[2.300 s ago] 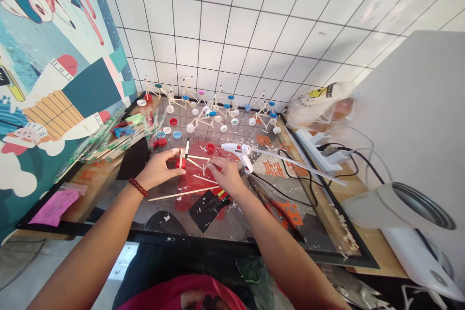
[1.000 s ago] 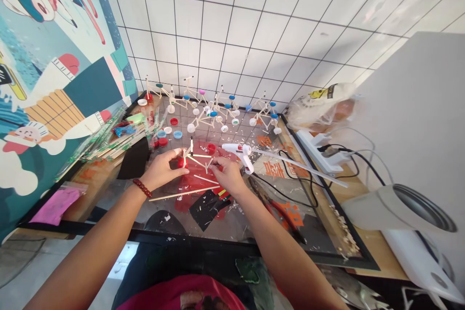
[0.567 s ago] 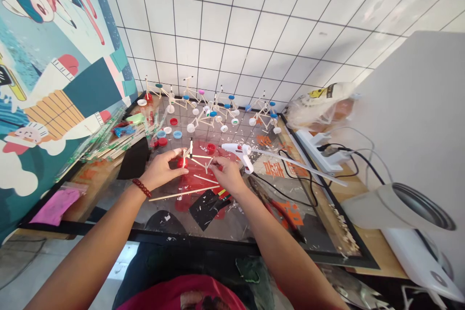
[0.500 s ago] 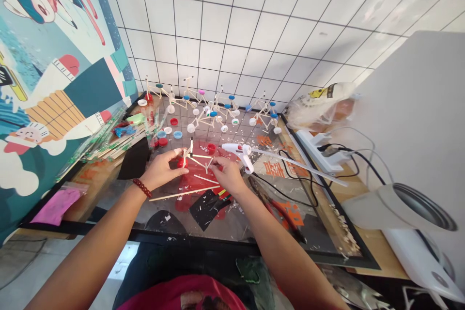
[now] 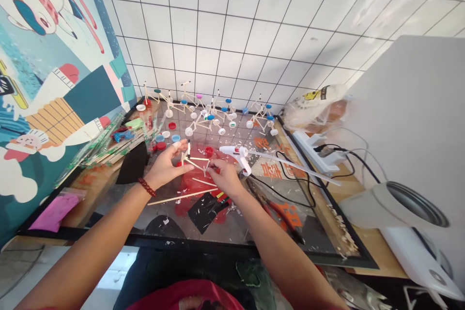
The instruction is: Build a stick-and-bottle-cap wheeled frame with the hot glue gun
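Note:
Between my hands, a small frame of thin wooden sticks point(image 5: 198, 160) is held above the red patch of the table; a short black-tipped upright rises from its left end. My left hand point(image 5: 167, 167), with a beaded bracelet on the wrist, grips the frame's left end between thumb and fingers. Thumb and fingertips of my right hand point(image 5: 225, 174) pinch its right end. Just beyond the right hand lies a white glue gun point(image 5: 238, 157) with a long clear glue stick in its back. A long loose stick point(image 5: 181, 197) lies below the frame.
Several bicycle-like stick models point(image 5: 210, 114) with bottle-cap wheels stand along the back. Pliers point(image 5: 281, 213) and a black cable lie right, near a power strip point(image 5: 316, 150). Wrapped sticks point(image 5: 105, 147) and a pink bag point(image 5: 56, 210) are left. A black sheet point(image 5: 203, 213) lies in front.
The left end of the frame has shifted slightly in my left hand, whose fingers now reach higher. My right hand still pinches the right end. The camera view has tilted a little.

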Available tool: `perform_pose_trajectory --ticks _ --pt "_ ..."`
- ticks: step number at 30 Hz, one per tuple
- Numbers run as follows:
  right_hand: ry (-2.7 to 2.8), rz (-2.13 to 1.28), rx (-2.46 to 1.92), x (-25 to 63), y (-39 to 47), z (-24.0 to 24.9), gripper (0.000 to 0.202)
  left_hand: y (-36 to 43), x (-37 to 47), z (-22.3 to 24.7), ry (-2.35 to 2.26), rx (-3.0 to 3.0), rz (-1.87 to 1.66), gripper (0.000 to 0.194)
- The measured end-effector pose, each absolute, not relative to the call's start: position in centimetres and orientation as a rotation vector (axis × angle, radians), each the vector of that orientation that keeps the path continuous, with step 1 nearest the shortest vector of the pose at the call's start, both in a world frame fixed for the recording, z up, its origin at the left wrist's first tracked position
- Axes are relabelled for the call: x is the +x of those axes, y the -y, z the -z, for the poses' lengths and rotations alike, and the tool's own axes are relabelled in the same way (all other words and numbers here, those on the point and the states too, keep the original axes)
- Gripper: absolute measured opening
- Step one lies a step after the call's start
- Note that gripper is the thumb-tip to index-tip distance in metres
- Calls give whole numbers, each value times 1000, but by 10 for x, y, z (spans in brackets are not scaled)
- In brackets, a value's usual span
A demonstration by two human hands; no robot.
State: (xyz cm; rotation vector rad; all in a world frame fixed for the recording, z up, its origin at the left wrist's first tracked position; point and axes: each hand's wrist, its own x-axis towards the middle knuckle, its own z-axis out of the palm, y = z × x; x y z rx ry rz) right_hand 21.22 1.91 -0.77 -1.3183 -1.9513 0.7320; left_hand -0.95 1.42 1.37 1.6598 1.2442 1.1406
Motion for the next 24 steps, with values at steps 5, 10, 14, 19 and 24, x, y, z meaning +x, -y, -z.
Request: perform_pose_trajectory --ticks 5,10,14,19,24 --pt "1936 -725 -1318 211 -18 7 15 -24 3 -28 -1276 1612 -1112 67" --pt "1950 -725 -1306 211 -18 4 16 -23 11 -32 -1328 1639 -1094 50" --pt "1943 -722 -1304 211 -18 3 17 -21 13 -27 -1330 1628 -1133 42" --pt "1943 -736 -1310 211 -18 4 16 -21 11 -17 -1327 1605 -1164 39" --pt "1953 -731 -1321 211 -19 5 15 -20 11 -16 -1320 1613 -1169 40"
